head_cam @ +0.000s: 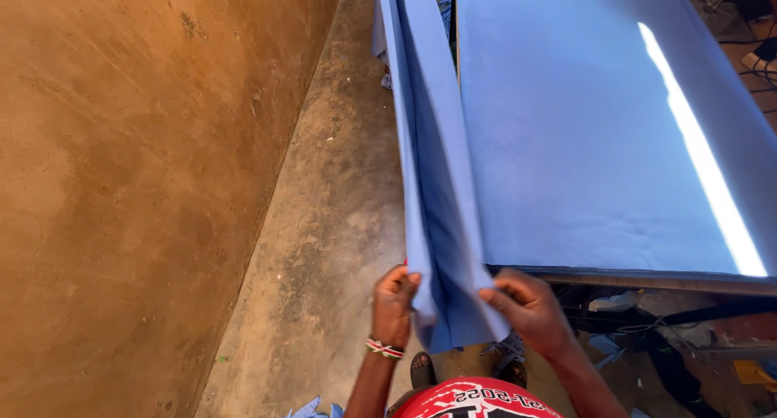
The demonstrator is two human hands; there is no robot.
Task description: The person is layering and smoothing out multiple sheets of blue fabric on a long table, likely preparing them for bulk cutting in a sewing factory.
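Hands at lower centre. Left hand closed on the near corner of a long light-blue cotton cloth; right hand pinches the same corner, fingers gripping its edge. Cloth hangs folded over the left side of a worktop, more blue fabric spread flat on top. Bare concrete floor beside a brown earthen wall.

cloth over table left edge | wall far left

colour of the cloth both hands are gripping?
Plain light blue cloth, no pattern; head view shows it.
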